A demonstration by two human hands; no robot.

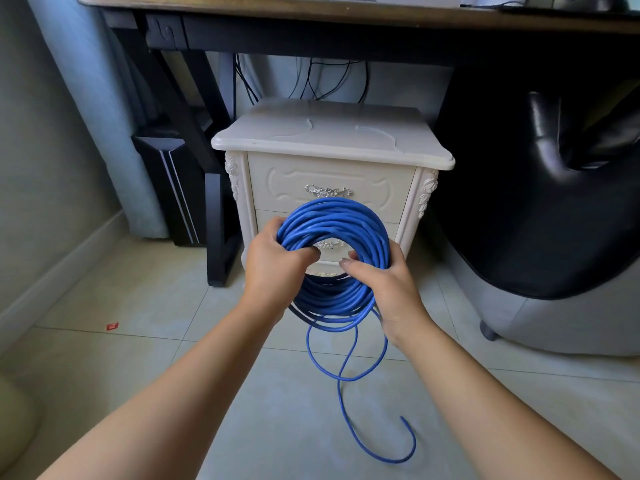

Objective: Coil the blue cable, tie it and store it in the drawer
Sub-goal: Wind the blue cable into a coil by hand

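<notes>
A thick coil of blue cable [337, 221] is held upright in front of a cream nightstand [332, 133]. My left hand [273, 263] grips the coil's left side, fingers curled through the middle. My right hand [384, 282] grips the lower right side, thumb inside the ring. A loose tail of the cable [346, 410] hangs from the bottom of the coil and curls over the tiled floor. The nightstand's top drawer [329, 183] is shut, with a silver handle [328, 191]. A lower drawer is mostly hidden behind the coil.
A dark wooden desk [311, 12] stands over the nightstand, with black wires hanging behind. A black computer tower [173, 188] sits at the left by the desk leg. A black and grey chair [554, 220] fills the right. A small red scrap [112, 326] lies on the floor.
</notes>
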